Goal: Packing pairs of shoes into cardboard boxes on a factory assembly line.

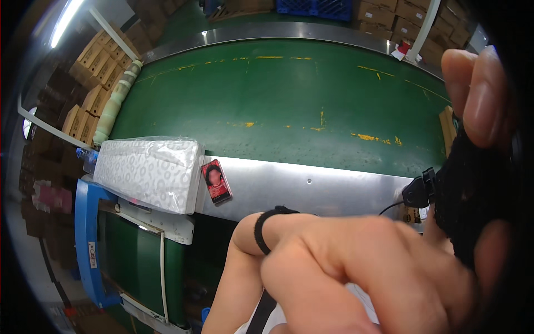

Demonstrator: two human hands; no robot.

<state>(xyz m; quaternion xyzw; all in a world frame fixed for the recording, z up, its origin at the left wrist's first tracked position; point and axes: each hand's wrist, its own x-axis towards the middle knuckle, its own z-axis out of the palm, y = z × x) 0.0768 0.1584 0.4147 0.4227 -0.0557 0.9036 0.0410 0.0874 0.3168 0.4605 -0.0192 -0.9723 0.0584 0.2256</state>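
Note:
My left hand (367,273) fills the lower right foreground, its fingers bent toward the right. A dark elastic band (260,234) circles that wrist. Its fingertips are hidden, so I cannot see what they touch. At the right edge, my right hand (475,97) shows a few raised fingers with nothing visible between them. Black fabric (473,189) wraps the skin just below those fingers, close to the left hand. A small black device (420,189) with a thin cable sits against the fabric.
A broad green conveyor belt (267,106) crosses ahead, edged by a metal strip (267,183). On the strip's left lie a plastic-wrapped, patterned white package (147,172) and a red picture card (216,181). A blue frame (89,239) stands lower left. Stacked cartons (100,67) rise beyond.

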